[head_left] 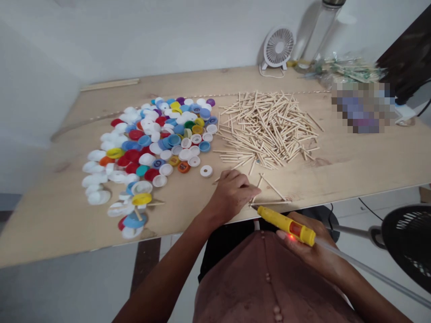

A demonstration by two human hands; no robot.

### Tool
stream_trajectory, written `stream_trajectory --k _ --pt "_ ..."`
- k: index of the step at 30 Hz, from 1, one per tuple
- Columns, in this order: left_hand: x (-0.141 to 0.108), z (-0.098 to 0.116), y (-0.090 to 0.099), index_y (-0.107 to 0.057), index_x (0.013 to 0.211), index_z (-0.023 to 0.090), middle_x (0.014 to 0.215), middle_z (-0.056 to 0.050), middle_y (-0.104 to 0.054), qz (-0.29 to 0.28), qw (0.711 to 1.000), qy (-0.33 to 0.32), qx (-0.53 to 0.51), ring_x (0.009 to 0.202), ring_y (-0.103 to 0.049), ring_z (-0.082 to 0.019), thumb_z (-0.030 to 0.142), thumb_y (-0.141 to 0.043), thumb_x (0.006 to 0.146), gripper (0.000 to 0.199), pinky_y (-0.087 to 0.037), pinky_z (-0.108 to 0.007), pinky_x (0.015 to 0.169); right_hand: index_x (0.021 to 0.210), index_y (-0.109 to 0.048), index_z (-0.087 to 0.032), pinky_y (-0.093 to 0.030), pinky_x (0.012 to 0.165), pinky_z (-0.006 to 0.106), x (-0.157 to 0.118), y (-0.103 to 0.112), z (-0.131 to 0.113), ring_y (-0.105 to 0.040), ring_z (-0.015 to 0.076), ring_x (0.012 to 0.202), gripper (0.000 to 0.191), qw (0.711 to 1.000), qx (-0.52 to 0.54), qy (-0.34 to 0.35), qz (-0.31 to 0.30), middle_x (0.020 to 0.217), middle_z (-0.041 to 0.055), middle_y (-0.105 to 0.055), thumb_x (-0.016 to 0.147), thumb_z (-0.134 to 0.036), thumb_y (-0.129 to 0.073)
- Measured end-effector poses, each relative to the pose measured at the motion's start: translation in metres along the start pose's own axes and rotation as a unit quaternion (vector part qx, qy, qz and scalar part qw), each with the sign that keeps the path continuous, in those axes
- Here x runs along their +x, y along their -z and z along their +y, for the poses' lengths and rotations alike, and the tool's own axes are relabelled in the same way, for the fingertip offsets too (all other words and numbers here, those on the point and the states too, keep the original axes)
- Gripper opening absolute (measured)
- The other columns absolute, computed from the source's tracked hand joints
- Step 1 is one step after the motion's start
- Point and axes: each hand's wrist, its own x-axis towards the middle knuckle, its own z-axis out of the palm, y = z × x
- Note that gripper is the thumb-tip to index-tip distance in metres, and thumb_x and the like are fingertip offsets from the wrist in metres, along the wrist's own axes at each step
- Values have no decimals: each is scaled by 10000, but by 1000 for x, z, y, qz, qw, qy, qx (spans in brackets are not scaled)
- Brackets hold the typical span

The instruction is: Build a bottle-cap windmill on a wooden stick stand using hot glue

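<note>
A yellow glue gun point(281, 223) with a clear glue stick trailing from its back end rests in my right hand point(308, 242), its fingers wrapped round it. Its dark tip touches the left corner of a small triangle of wooden sticks point(274, 202) near the table's front edge. My left hand point(232, 193) is beside that triangle, thumb and fingers pressed together at its left stick. The knuckles partly hide the fingertips. Behind both hands lies a large pile of short wooden sticks point(269, 128).
Many coloured bottle caps point(144, 159) cover the left of the wooden table point(188, 211). At the back stand a small white fan point(279, 47) and a glass bottle point(316, 36). Bagged sticks point(350, 69) lie at the back right; a black chair part point(409, 242) is lower right.
</note>
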Motion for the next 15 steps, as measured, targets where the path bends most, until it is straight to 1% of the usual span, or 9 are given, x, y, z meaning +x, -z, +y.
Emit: stream_trajectory --k 6,11,15 --pt "0 0 -1 -736 920 255 767 -30 -605 -1 1000 8 -4 822 -495 -177 196 -539 891 208 -345 -355 809 770 -519 -209 -362 529 260 1 -1 3 -510 123 582 251 1000 -8 9 11 682 -14 -562 908 -417 -503" --pt "0 0 -1 -734 931 254 780 -32 -610 -1 1000 13 -6 833 -496 -179 192 -541 886 207 -349 -357 816 708 -484 -216 -339 497 257 1 1 0 -485 118 539 289 1000 -18 5 3 634 -24 -530 897 -432 -515" --pt "-1 0 0 -732 930 254 776 -29 -611 -1 1000 12 -8 835 -495 -179 200 -532 892 211 -348 -355 816 759 -525 -208 -361 526 267 1 1 1 -521 135 581 256 1000 -16 8 18 673 -5 -576 902 -421 -507"
